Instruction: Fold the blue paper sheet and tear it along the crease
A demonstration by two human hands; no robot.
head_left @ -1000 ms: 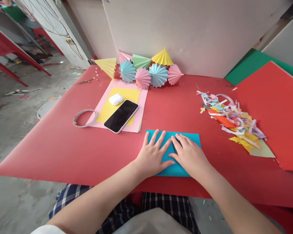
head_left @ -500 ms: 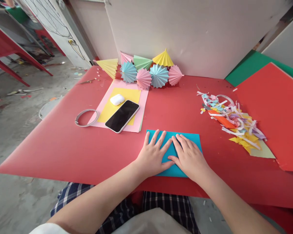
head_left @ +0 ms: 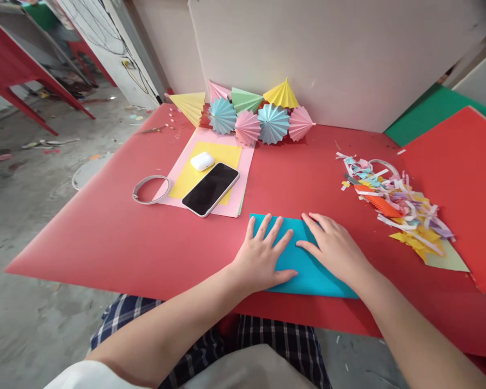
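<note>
A blue sheet of paper (head_left: 308,278) lies flat near the front edge of the red table (head_left: 117,248). My left hand (head_left: 263,254) rests on its left part, fingers spread and palm down. Over the right part of the sheet is my right hand (head_left: 332,243), with fingers stretched out and thumb apart. Neither hand grips anything. The sheet's right side is partly hidden under my right hand and forearm.
A phone (head_left: 211,189) and a white earbud case (head_left: 202,161) lie on yellow and pink paper (head_left: 245,178). Left of these is a ring-shaped band (head_left: 135,194). Folded paper umbrellas (head_left: 273,124) line the back; paper scraps (head_left: 409,210) lie right, beside a red board (head_left: 461,178).
My right hand has moved right and away from my left hand, and more of the blue paper shows on the right. My left hand stays on the sheet. The view has shifted slightly.
</note>
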